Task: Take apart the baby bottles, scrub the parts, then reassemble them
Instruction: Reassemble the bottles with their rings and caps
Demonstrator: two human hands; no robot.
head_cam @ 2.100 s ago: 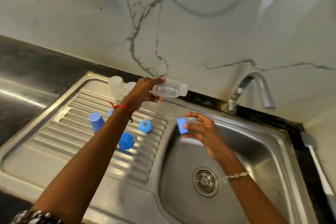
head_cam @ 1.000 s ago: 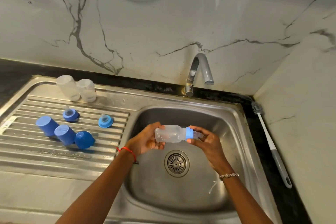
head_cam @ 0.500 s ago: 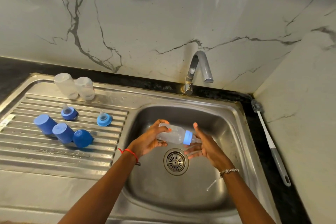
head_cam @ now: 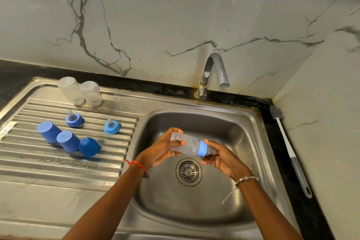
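Note:
Over the sink basin [head_cam: 243,142] I hold a clear baby bottle [head_cam: 188,144] on its side, its blue collar [head_cam: 202,148] and teat pointing right. My left hand [head_cam: 161,152] grips the bottle body. My right hand [head_cam: 219,157] cups the collar and teat end with fingers loosely curled around it. On the ribbed drainboard [head_cam: 58,163] stand two upside-down clear bottles [head_cam: 79,91], two blue collars with teats [head_cam: 74,119] [head_cam: 111,126], and three blue caps [head_cam: 68,140].
A curved steel tap [head_cam: 212,72] rises behind the basin. A long bottle brush [head_cam: 290,150] with a grey handle lies on the dark counter at the right, beside the marble side wall. The drain [head_cam: 188,171] sits under my hands.
The bottle came from above the drainboard to over the basin, and the blue collar now sits on its neck. My right hand has closed back around the collar end after opening briefly.

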